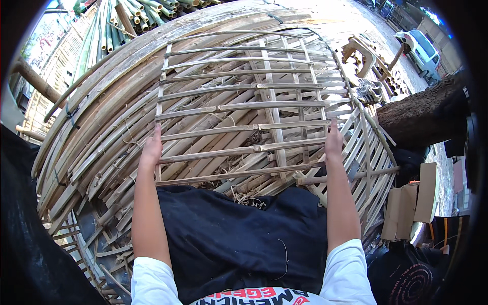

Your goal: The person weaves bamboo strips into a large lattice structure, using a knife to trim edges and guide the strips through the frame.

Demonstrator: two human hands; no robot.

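A flat bamboo slat panel (239, 107), made of several cross slats on thin lengthwise strips, lies level in front of me above a heap of split bamboo. My left hand (152, 146) grips its left edge near the close end, thumb along the top. On the opposite edge, at about the same height, my right hand (333, 142) is closed round the side. The fingers of both hands are mostly hidden beneath the panel. Dark cloth (234, 229) covers my lap, just below the panel's near slat.
Long split bamboo strips (96, 122) are stacked at the left, curving behind the panel. Green bamboo poles (109, 25) stand at the back. On the right are a thick log (417, 114), cardboard (406, 208) and a woven bamboo lattice (368, 157). A pale vehicle (422, 51) is farther off.
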